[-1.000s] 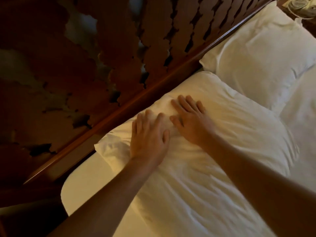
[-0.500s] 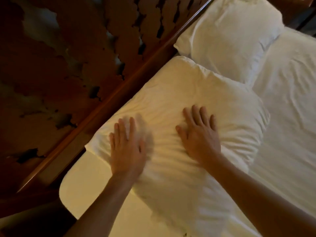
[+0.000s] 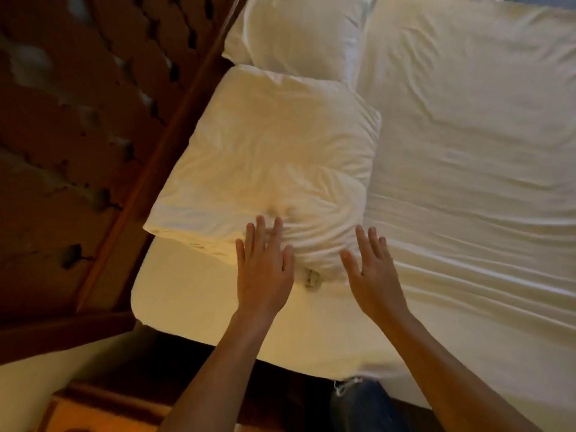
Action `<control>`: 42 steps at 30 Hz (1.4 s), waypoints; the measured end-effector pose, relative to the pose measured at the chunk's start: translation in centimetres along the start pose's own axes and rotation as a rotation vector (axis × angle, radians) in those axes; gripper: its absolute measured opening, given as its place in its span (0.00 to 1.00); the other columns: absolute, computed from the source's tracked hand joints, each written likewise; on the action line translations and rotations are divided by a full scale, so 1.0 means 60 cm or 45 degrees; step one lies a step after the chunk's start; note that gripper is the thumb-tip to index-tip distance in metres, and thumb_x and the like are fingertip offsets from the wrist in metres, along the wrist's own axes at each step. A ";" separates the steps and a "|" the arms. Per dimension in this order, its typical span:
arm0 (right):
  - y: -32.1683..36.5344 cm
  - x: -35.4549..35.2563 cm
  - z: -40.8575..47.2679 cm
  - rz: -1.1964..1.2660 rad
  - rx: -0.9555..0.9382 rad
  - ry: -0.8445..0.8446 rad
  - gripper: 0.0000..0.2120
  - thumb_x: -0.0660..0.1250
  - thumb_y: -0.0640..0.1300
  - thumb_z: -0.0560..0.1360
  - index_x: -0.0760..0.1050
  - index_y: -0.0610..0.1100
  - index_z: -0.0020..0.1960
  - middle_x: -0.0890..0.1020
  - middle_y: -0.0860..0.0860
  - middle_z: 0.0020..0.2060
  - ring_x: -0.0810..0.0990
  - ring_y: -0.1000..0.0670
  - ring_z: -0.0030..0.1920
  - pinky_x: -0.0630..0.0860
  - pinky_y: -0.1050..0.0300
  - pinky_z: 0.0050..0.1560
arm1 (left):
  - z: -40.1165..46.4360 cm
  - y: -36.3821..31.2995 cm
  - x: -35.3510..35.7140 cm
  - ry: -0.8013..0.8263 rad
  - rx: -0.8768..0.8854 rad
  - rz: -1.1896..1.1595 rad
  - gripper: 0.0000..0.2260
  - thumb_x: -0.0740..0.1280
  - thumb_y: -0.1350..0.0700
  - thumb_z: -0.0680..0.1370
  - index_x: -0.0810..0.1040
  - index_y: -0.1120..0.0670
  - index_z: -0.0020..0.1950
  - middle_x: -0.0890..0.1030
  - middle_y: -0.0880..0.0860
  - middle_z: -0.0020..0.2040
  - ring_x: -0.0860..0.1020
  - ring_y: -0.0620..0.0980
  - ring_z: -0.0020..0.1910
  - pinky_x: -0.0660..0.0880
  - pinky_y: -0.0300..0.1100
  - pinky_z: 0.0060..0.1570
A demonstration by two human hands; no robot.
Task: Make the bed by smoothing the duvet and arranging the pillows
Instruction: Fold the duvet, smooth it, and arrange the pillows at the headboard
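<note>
A white near pillow point(image 3: 274, 151) lies crumpled against the headboard, its near edge bunched into folds. My left hand point(image 3: 265, 269) is flat with straight fingers, its fingertips on that near edge. My right hand point(image 3: 372, 272) is flat and spread at the pillow's near right corner, over the seam with the white duvet point(image 3: 467, 169). A second white pillow point(image 3: 299, 29) sits beyond, touching the first. The duvet covers the right side and shows long wrinkles.
A dark carved wooden headboard point(image 3: 103, 126) runs diagonally on the left. Bare white mattress sheet point(image 3: 193, 291) shows below the pillow, ending at the bed's near corner. My jeans-clad leg point(image 3: 364, 406) stands at the bed edge. A wooden surface point(image 3: 93, 413) lies bottom left.
Both hands have slid back toward me across the near pillow, from its middle to its near edge. The view has pulled back, showing the bed's corner and more duvet.
</note>
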State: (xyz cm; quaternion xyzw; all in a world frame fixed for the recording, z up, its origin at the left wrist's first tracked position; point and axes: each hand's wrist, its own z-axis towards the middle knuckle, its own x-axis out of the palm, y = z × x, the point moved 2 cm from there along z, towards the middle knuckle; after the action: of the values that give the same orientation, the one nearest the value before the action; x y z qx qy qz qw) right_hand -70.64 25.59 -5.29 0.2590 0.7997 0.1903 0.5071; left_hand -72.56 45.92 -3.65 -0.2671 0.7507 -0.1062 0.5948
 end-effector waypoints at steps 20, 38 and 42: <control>-0.223 -0.450 -0.296 0.606 0.099 -0.805 0.31 0.52 0.67 0.79 0.61 0.54 0.78 0.66 0.55 0.76 0.63 0.55 0.76 0.65 0.48 0.74 | -0.191 -0.597 0.027 0.196 0.695 -0.466 0.23 0.53 0.46 0.81 0.67 0.49 0.75 0.69 0.49 0.75 0.64 0.46 0.75 0.62 0.49 0.74; -0.834 -0.872 -0.264 0.607 0.284 -1.010 0.30 0.54 0.66 0.78 0.60 0.58 0.78 0.66 0.58 0.75 0.64 0.58 0.73 0.63 0.58 0.70 | -0.183 -1.189 0.478 0.423 0.741 -0.588 0.20 0.61 0.49 0.82 0.68 0.46 0.74 0.70 0.45 0.70 0.70 0.46 0.68 0.69 0.49 0.68; -0.985 -0.899 -0.193 0.490 0.318 -0.899 0.31 0.56 0.67 0.78 0.56 0.61 0.78 0.64 0.56 0.76 0.63 0.55 0.74 0.63 0.56 0.69 | -0.136 -1.244 0.620 0.437 0.680 -0.551 0.26 0.64 0.45 0.80 0.63 0.46 0.77 0.66 0.49 0.74 0.64 0.46 0.73 0.61 0.42 0.70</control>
State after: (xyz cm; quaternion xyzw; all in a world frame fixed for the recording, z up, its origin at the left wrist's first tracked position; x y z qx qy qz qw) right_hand -75.30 -54.54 4.40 0.5126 0.5308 0.0829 0.6698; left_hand -65.38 -37.32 3.09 -0.2335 0.7115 -0.4645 0.4728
